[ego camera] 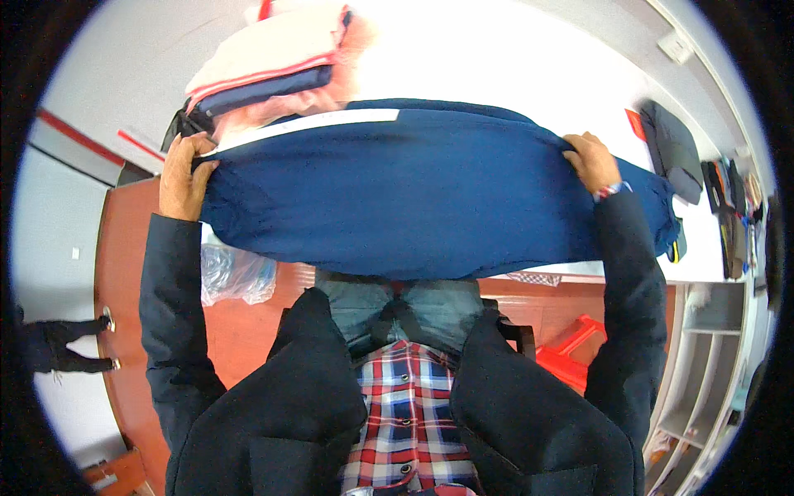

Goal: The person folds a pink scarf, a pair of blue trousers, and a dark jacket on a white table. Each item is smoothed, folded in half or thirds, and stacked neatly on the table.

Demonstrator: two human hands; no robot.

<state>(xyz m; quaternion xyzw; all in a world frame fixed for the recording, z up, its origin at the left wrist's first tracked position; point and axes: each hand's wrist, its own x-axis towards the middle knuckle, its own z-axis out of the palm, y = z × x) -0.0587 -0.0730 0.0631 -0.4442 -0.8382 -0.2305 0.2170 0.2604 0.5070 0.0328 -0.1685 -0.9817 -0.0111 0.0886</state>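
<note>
A dark blue garment (397, 192) is stretched wide across the front of the white table (471, 56), its lower edge hanging over the near side. Its left end is pinched between the thumb and fingers of my left hand (183, 177). Towards the other end, my right hand (592, 162) grips the upper edge, and more of the cloth trails out past my right wrist. Along the top edge at left lies a white strip (310, 124), apparently a ruler or tape. The cloth hides whatever is under it.
Folded pink and navy textiles (273, 62) are stacked at the back left. A dark folded item (673, 149) lies at the right, with more clothes (726, 211) beyond. Below are a plastic-wrapped bundle (239, 273), a red stool (574, 353) and shelves (701, 366). A person (68, 344) stands far left.
</note>
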